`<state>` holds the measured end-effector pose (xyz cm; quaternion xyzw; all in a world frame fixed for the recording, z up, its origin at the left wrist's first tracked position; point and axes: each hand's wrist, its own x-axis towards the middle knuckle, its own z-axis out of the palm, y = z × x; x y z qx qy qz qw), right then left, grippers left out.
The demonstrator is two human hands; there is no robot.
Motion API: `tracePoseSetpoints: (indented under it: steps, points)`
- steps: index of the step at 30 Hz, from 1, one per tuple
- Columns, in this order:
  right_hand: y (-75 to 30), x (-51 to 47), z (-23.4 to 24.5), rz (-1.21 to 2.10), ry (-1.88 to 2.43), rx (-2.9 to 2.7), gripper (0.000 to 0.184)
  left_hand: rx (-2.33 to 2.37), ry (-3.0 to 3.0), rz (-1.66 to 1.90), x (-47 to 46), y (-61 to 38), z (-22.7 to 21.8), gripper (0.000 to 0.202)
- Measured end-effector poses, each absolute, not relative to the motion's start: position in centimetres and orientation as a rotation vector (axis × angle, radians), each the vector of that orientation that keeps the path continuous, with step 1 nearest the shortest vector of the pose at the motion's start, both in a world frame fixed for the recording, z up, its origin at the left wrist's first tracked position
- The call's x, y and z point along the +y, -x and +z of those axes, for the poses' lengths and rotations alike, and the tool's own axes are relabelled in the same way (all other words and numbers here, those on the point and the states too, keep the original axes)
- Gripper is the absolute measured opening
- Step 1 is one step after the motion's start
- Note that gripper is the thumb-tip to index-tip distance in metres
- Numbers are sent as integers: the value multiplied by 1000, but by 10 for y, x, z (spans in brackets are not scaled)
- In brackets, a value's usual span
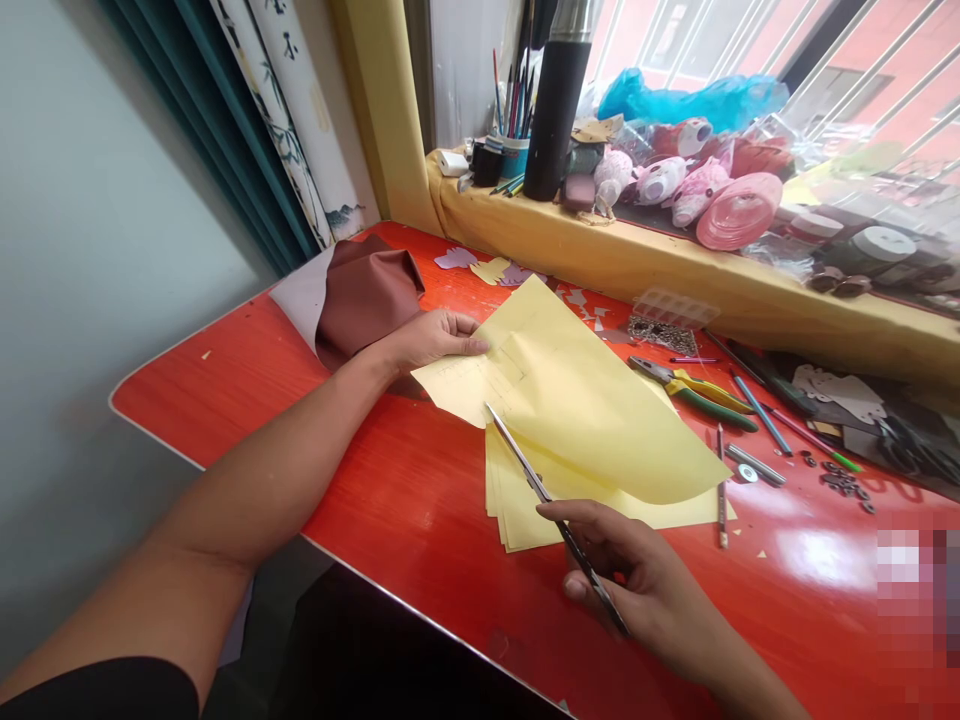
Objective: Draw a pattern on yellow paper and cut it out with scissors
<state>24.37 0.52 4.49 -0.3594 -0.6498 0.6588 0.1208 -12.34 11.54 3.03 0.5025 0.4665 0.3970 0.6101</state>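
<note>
My left hand [442, 335] pinches the left edge of a yellow sheet of paper [570, 390], thumb on top. Faint pencil lines show on that sheet near its left corner. In my right hand [630, 570] is a pair of scissors [536, 485], seen nearly edge-on, so how far the blades are apart is hard to make out. Their tip meets the lower left edge of the held sheet. More yellow sheets [517, 510] lie stacked beneath it on the red table [405, 490].
Folded brown material [367, 300] lies beyond my left hand. Cut paper shapes [491, 268] are at the back. Pliers [697, 393], a pencil [721, 490], pens and small dark rings [844, 482] lie to the right. A black flask [556, 120] stands on the windowsill.
</note>
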Motion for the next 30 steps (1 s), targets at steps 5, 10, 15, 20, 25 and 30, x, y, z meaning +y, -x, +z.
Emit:
tracePoseSetpoints:
  steps: [5, 10, 15, 20, 25, 30]
  points:
    - [-244, 6, 45, 1927, 1062, -1886, 47, 1108, -1165, 906, 118, 125, 26, 54]
    - [-246, 7, 43, 2007, 998, -1812, 54, 1241, -1175, 888, 126, 137, 17, 60]
    - [-245, 8, 53, 2082, 903, -1618, 55, 1438, -1264, 781, 127, 138, 14, 41]
    - [-244, 13, 51, 1981, 966, -1488, 62, 1605, -1454, 690, 117, 122, 21, 39]
    - [-238, 21, 36, 1819, 1002, -1432, 65, 1861, -1578, 988, 118, 127, 49, 37]
    - [-232, 27, 26, 1822, 1029, -1401, 73, 1843, -1627, 1222, 179, 129, 78, 41]
